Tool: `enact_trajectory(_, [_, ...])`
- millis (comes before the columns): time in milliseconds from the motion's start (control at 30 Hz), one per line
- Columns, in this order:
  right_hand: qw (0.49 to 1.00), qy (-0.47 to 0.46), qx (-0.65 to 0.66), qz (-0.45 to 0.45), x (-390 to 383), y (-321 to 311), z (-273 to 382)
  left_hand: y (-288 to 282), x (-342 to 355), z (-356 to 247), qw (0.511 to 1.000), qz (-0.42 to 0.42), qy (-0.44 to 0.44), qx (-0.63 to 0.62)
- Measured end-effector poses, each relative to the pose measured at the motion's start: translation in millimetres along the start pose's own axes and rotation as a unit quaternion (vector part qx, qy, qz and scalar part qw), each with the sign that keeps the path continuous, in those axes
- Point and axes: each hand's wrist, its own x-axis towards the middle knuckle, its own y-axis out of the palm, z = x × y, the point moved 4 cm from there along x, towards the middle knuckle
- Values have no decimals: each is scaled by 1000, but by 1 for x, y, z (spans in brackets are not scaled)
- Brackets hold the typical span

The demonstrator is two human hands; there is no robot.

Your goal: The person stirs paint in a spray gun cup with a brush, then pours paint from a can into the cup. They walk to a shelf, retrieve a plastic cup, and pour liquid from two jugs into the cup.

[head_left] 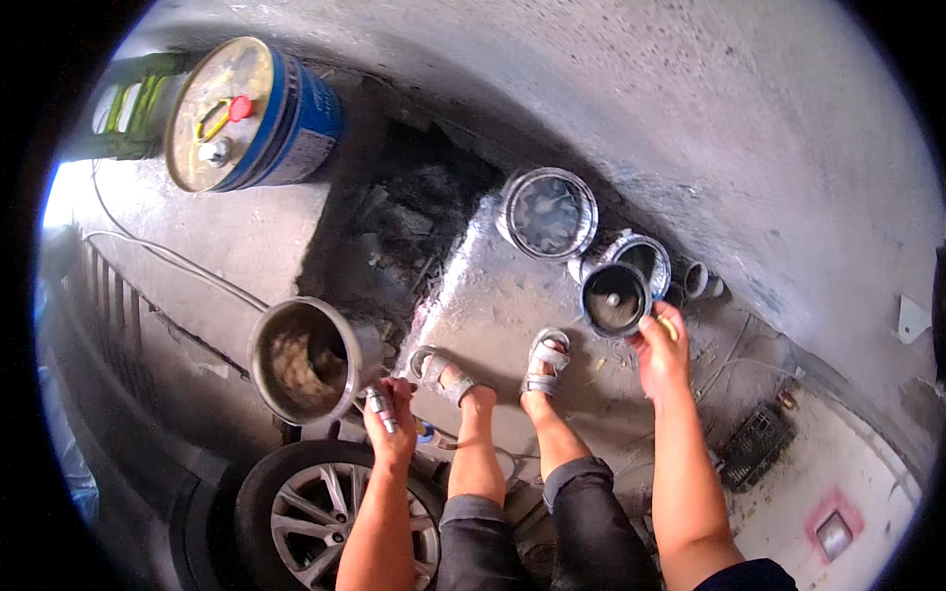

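My left hand (392, 433) is closed around a short silver metal fitting (380, 408), low left of centre. Right beside that hand, a big grey cup (359, 340) tilts its mouth toward me, with lumpy brown stuff inside; I cannot tell whether it is joined to the fitting. My right hand (662, 353) pinches the rim of a round dark cup (589, 313) with a small metal knob at its middle. Something yellow (669, 328) shows at the fingers. Behind the dark cup stands an open metal tin (650, 252).
Another open tin (507, 219) with cloudy contents stands by the wall. A blue drum (317, 123) is at the far left, near a dark pit (394, 212). A hose (197, 268) crosses the floor. A car wheel (340, 522) is near left, a black grille-like box (757, 446) near right.
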Motion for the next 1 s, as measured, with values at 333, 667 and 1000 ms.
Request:
enact_trajectory(333, [839, -270, -471, -41, 67, 82, 41, -5, 13, 19, 997, -46, -20, 55])
enact_trajectory(667, [661, -429, -614, 49, 60, 114, 42, -2, 30, 50, 990, -140, 5, 1])
enact_trajectory(1000, [689, -474, -548, 37, 38, 105, 43, 2, 78, 67, 988, -61, -129, -65])
